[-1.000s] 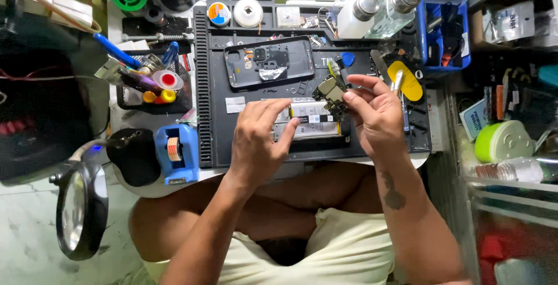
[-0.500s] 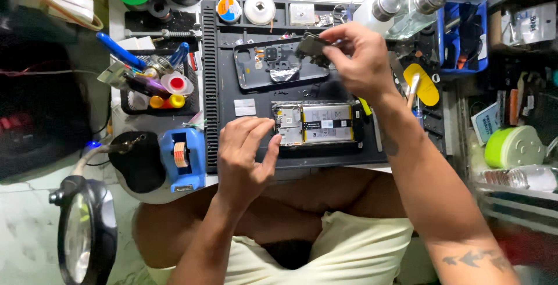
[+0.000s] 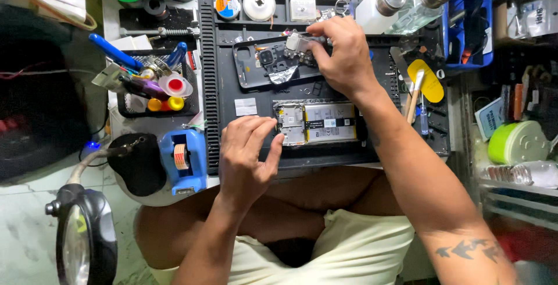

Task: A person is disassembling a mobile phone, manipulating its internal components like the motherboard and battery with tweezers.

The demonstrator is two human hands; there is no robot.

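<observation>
Our right hand (image 3: 343, 55) pinches a small grey part (image 3: 297, 42) over the back cover (image 3: 261, 67); our loosely curled, empty left hand (image 3: 247, 151) touches the opened phone's (image 3: 317, 123) left end, its long axis running left-right.

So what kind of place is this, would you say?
Most likely a phone repair bench: an opened phone with its battery exposed lies on a black work mat, a detached back cover sits above it, and a magnifier lamp stands nearby.
</observation>
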